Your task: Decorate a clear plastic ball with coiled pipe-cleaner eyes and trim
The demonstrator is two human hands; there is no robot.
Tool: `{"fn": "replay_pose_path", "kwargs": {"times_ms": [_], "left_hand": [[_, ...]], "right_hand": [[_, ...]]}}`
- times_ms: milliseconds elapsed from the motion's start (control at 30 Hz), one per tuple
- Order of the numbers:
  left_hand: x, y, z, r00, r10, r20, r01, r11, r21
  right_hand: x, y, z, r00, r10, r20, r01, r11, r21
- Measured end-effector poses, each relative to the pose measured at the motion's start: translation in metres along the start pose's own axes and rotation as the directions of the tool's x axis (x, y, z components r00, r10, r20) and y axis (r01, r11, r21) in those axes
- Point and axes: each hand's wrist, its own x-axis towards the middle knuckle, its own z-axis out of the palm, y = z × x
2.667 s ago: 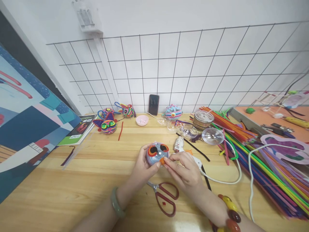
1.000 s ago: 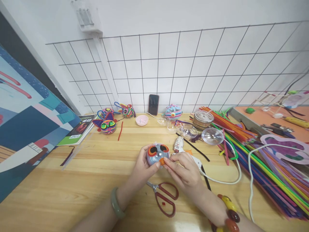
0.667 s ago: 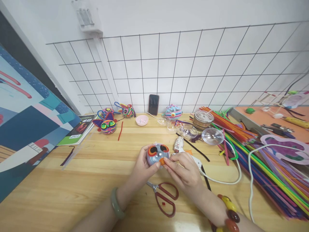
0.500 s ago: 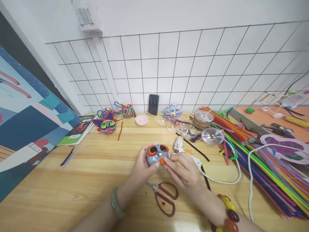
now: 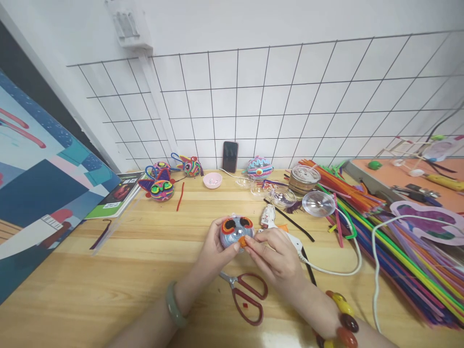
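Note:
My left hand cups a small round craft ball wrapped in blue-grey pipe cleaner, with two orange-and-black ringed eyes facing me. My right hand pinches a small orange piece against the lower front of the ball, thumb and forefinger closed on it. Both hands hover just above the wooden table. Red-handled scissors lie right below my hands. A white glue gun lies just behind my right hand, its cord running off to the right.
Finished pipe-cleaner figures and a striped ball stand at the back. A phone leans on the wire grid. Clear plastic half-spheres, a pink dish and a long pile of pipe cleaners fill the right. A painted board leans at left.
Nothing has visibly moved apart from a slight shift of the view; both hands stay on the ball and orange piece.

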Motion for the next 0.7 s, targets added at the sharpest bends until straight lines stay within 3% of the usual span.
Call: {"fn": "replay_pose_path", "kwargs": {"times_ms": [700], "left_hand": [[-0.0001,0.0012,0.0032,0.999,0.033,-0.026,-0.033,0.999,-0.027]], "right_hand": [[0.0030,-0.0017,-0.0023,0.998,-0.045,0.045,0.047,0.998,-0.044]]}}
